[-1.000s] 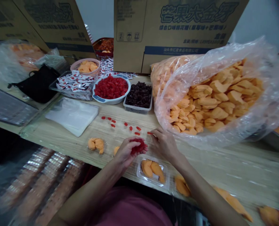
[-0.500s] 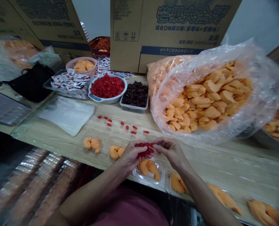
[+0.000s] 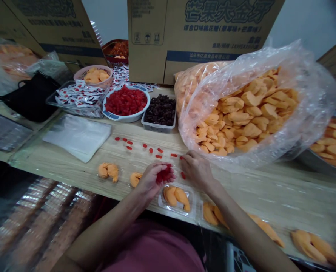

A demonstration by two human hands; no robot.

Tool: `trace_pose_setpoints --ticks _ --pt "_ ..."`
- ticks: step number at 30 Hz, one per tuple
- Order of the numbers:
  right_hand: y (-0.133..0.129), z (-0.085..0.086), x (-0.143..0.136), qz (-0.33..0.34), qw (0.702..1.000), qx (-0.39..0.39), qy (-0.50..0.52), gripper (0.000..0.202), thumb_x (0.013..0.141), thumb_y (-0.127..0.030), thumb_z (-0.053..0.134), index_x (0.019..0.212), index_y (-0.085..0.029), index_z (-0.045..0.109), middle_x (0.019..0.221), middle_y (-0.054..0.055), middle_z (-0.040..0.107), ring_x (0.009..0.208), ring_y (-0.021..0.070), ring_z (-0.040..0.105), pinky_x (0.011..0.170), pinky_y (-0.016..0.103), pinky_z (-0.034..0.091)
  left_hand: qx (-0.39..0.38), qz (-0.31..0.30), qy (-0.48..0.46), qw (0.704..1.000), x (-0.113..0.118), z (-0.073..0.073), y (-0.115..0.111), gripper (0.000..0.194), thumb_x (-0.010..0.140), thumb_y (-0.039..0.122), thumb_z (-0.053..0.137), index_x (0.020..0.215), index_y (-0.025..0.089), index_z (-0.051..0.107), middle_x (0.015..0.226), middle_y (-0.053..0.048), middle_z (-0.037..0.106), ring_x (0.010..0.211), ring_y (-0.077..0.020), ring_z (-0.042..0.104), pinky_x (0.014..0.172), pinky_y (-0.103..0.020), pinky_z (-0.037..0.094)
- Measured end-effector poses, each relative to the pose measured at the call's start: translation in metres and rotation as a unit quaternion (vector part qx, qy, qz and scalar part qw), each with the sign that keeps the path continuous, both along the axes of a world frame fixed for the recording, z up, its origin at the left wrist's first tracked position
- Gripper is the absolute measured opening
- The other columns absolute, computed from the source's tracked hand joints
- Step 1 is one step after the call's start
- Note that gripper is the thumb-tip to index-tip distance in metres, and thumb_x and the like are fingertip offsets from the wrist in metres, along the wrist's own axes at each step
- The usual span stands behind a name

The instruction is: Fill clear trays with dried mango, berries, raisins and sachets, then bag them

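On the desk point(image 3: 77, 166), just right of a red strip point(image 3: 174, 155) whose long axis points toward it, my right hand point(image 3: 198, 167) pinches a red piece point(image 3: 181, 157); my left hand point(image 3: 152, 179) cups red bits point(image 3: 164, 174).

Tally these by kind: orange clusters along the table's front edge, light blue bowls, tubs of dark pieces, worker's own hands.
Orange clusters: 6
Light blue bowl: 1
Tub of dark pieces: 1
Hands (left hand, right hand): 2
Total: 10
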State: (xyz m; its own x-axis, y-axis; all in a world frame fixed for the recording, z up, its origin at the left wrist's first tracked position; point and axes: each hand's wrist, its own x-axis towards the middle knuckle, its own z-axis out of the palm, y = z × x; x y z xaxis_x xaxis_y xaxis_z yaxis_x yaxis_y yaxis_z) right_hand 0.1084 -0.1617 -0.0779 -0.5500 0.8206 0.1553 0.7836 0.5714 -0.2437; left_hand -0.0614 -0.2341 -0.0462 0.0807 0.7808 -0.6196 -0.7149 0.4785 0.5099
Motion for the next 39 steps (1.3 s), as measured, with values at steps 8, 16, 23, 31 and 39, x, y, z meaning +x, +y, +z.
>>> trace_pose_setpoints --ticks 8,16,23,31,39 --pt "-0.039 0.011 0.016 0.023 0.994 -0.100 0.024 0.011 0.081 -0.017 0.054 0.079 -0.017 0.065 0.074 0.005 0.066 0.062 0.0156 0.058 0.056 0.024 0.036 0.015 -0.021 0.054 0.998 0.000 0.001 0.002 0.018 0.059 0.011 0.068 0.077 0.008 0.065 0.056 -0.002 0.059 0.045 -0.0095 0.052 0.041 -0.019 0.033" --pt "-0.032 0.011 0.021 -0.004 0.986 -0.136 0.100 0.015 0.079 -0.014 0.052 0.081 -0.017 0.067 0.068 0.001 0.066 0.059 0.0139 0.058 0.057 0.023 0.039 0.055 -0.030 0.065 0.996 0.004 -0.001 -0.001 0.021 0.058 0.016 0.071 0.074 0.014 0.057 0.058 0.000 0.060 0.047 -0.0107 0.054 0.041 -0.019 0.035" --pt "-0.004 0.011 0.019 -0.037 0.989 -0.017 -0.141 0.023 0.083 -0.007 0.046 0.084 -0.014 0.068 0.087 0.010 0.067 0.073 0.0185 0.061 0.055 0.026 0.032 0.057 -0.043 0.071 0.995 0.011 -0.005 0.001 0.029 0.058 0.029 0.078 0.069 0.011 0.058 0.056 -0.001 0.058 0.044 -0.0093 0.053 0.038 -0.018 0.031" --pt "-0.022 0.017 0.025 -0.028 0.989 -0.068 0.125 0.016 0.086 -0.017 0.051 0.088 -0.015 0.067 0.081 0.007 0.065 0.064 0.0149 0.057 0.058 0.025 0.040 0.038 -0.073 0.084 0.993 0.027 -0.009 0.002 0.032 0.059 0.035 0.077 0.070 0.010 0.062 0.050 0.001 0.054 0.041 -0.0079 0.049 0.037 -0.018 0.025" --pt "-0.034 0.024 0.034 0.004 0.920 -0.213 0.329 0.013 0.082 -0.023 0.056 0.077 -0.017 0.065 0.064 0.000 0.062 0.055 0.0121 0.053 0.052 0.022 0.040 0.054 -0.101 0.075 0.990 0.044 -0.007 0.004 0.022 0.060 0.028 0.074 0.066 0.012 0.060 0.051 0.001 0.054 0.040 -0.0092 0.049 0.038 -0.020 0.026"
